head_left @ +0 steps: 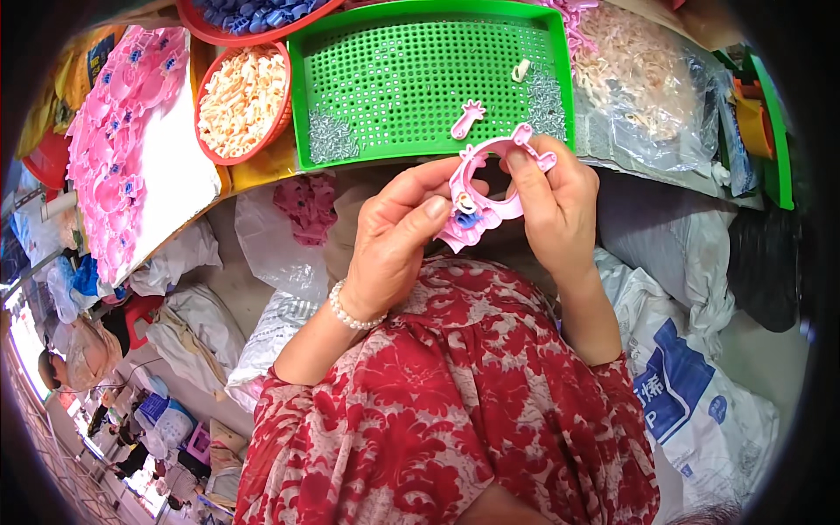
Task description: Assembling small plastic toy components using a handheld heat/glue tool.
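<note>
Between my two hands I hold a pink curved plastic part (pixel 500 210), ring-like, above my lap and just in front of the green tray. A small blue piece (pixel 469 219) and a cream piece sit on its lower left end. My left hand (pixel 398 223), with a white bead bracelet at the wrist, pinches that end between thumb and fingers. My right hand (pixel 558 197) grips the other side, thumb on top near the part's upper right knob. Beyond my fingers, a small pink hand-shaped piece (pixel 467 119) and a cream piece (pixel 521 71) lie in the tray.
The green perforated tray (pixel 420 61) holds small metal screws or pins in both near corners. A red basket (pixel 242 105) of cream pieces stands left of it; a red bowl (pixel 262 35) of blue pieces is behind. Pink parts (pixel 131 140) cover the left board. Plastic bags (pixel 652 227) stand at right.
</note>
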Motion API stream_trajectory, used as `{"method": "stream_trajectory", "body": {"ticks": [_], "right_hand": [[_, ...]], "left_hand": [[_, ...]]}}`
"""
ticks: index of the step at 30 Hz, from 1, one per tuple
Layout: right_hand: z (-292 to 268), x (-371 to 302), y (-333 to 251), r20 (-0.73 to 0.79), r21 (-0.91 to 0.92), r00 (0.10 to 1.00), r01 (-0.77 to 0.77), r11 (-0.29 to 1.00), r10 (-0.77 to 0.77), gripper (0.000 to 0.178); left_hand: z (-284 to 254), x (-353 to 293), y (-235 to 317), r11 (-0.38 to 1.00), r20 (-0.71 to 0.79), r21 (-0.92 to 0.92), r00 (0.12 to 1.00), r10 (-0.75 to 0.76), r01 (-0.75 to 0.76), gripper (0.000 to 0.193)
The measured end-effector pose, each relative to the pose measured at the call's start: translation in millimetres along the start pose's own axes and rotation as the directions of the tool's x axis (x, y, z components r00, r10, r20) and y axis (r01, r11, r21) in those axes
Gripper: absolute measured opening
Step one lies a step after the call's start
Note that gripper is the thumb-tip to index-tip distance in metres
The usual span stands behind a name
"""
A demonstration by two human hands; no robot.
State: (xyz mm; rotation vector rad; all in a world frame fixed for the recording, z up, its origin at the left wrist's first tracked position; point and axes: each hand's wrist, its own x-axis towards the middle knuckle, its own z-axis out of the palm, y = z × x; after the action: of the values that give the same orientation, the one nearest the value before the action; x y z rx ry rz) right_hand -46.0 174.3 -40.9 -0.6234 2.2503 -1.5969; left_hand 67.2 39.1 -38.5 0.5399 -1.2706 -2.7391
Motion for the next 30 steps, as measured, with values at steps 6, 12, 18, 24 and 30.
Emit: {"method": "stream_trajectory", "body": {"ticks": [6, 12, 18, 24, 30], "right_hand": [[1, 2, 3, 0.062, 0.087, 0.995, -0.081, 0.993, 0.075, 0.022], [1, 5, 0, 0.068, -0.027, 0.996, -0.056, 0.998, 0.058, 0.022], [0, 9, 1, 0.095, -0.064, 0.995, -0.008, 0.998, 0.014, 0.021], [0, 10, -1, 0.113, -0.139, 0.994, 0.013, 0.99, 0.003, 0.017], [-5, -2, -15, -0.162, -0.295, 0.929, 0.275, 0.915, -0.331, 0.043]], "left_hand": [[-3, 1, 0, 0.997, -0.007, 0.061, 0.999, -0.039, 0.039, 0.047], [-3, 4, 1, 0.993, -0.031, 0.062, 0.995, -0.097, 0.099, 0.049], [-6, 5, -2, 0.997, 0.044, 0.025, 0.996, -0.074, 0.073, 0.047], [-7, 6, 2, 0.994, 0.04, 0.041, 0.993, -0.107, 0.106, 0.046], [-3, 7, 1, 0.999, 0.025, -0.046, 0.999, -0.025, 0.026, 0.049]]}}
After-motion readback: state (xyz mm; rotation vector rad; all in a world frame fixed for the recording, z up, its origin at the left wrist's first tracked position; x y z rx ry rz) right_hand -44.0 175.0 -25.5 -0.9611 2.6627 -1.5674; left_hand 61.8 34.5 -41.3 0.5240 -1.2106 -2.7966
